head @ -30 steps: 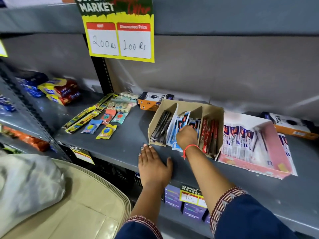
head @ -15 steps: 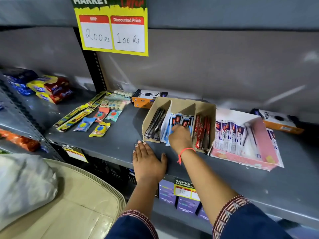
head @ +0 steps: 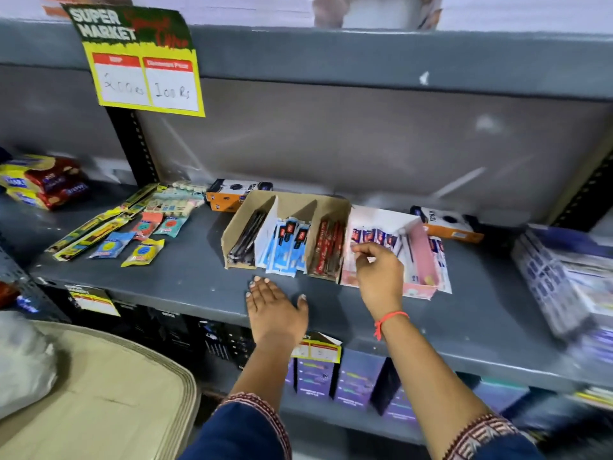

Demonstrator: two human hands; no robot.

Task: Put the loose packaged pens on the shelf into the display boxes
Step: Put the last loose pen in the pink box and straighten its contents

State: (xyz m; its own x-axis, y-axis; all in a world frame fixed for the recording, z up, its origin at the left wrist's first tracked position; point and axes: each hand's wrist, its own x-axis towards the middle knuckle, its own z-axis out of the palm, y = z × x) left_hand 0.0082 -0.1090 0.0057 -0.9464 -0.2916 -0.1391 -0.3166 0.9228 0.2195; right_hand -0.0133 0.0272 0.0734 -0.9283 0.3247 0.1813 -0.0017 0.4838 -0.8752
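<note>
A brown cardboard display box (head: 331, 202) with three compartments stands on the grey shelf (head: 185, 277). It holds black pens (head: 247, 240) on the left, blue-packaged pens (head: 287, 249) in the middle and red-packaged pens (head: 328, 249) on the right. Beside it a pink and white display box (head: 421, 250) holds white-packaged pens (head: 374, 235). My right hand (head: 378, 277) hovers over the pink box's front left, fingers curled and apart, holding nothing that I can see. My left hand (head: 275, 310) lies flat on the shelf in front of the brown box.
Loose stationery packets (head: 142, 250) and long yellow packs (head: 99, 224) lie at the shelf's left. Orange and black boxes (head: 232, 194) (head: 447, 224) sit at the back. A price sign (head: 142, 68) hangs above. Stacked notebooks (head: 570, 277) crowd the right end. A beige surface (head: 99, 393) is lower left.
My right hand has left the middle compartment's blue pens and moved right to the pink box. My left hand stays flat on the shelf. The view has shifted.
</note>
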